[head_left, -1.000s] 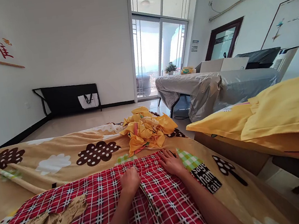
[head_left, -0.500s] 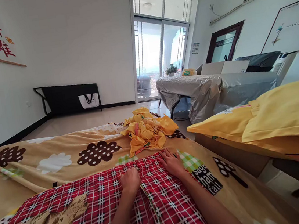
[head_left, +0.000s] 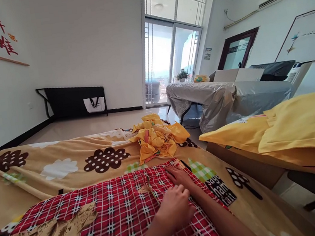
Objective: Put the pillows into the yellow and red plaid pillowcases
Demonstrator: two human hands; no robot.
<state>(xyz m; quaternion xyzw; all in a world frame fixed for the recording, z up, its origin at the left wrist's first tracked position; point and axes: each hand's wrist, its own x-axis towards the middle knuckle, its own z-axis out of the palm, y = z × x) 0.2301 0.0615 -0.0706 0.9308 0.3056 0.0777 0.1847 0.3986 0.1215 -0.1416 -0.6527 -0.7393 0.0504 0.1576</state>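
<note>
A red plaid cloth [head_left: 112, 210] lies spread before me, with a tan leaf-like patch and a red flower at its left. A narrow slit or seam [head_left: 152, 189] runs across its right part. My right hand [head_left: 180, 177] rests flat near the cloth's far right corner, fingers stretched out. Just nearer to me, my left hand [head_left: 175, 205] is over the cloth to the right of the seam, its fingers curled in; whatever they may hold is hidden. The cloth lies on a beige patterned blanket [head_left: 71, 153].
Crumpled yellow fabric [head_left: 158, 137] sits on the blanket beyond my hands. Yellow pillows [head_left: 302, 125] are stacked at the right. Behind stand a plastic-covered table [head_left: 201, 92], a carton [head_left: 224, 75] and a black folded frame [head_left: 70, 101] with a white bag [head_left: 94, 105].
My left hand has moved right and towards me, from the left side of the seam to near my right forearm. My right hand stays almost in place on the cloth.
</note>
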